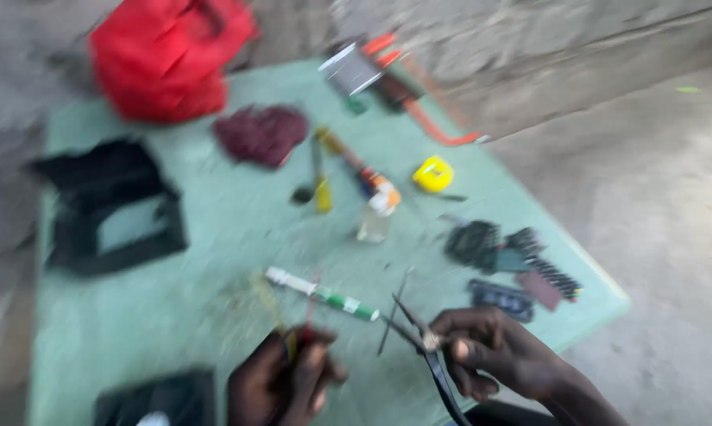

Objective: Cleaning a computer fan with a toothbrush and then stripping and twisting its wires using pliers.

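Both hands low over the green desk (214, 237), mid-job

Right hand (494, 355) grips black pliers (427, 347), jaws parted just beyond its fingers; left hand (285, 386) pinches thin wires (297, 331), blurred. White-green tube (320, 293) lies above both.

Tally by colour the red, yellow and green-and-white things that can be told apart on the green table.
Red: 1, the red bag
Dark red: 1, the cloth
Yellow: 1, the round yellow thing
Green-and-white: 1, the pen-like tool
Total: 4; blur hides the rest.

red bag (166, 59), maroon cloth (261, 134), yellow tape measure (433, 174), green table (214, 237)
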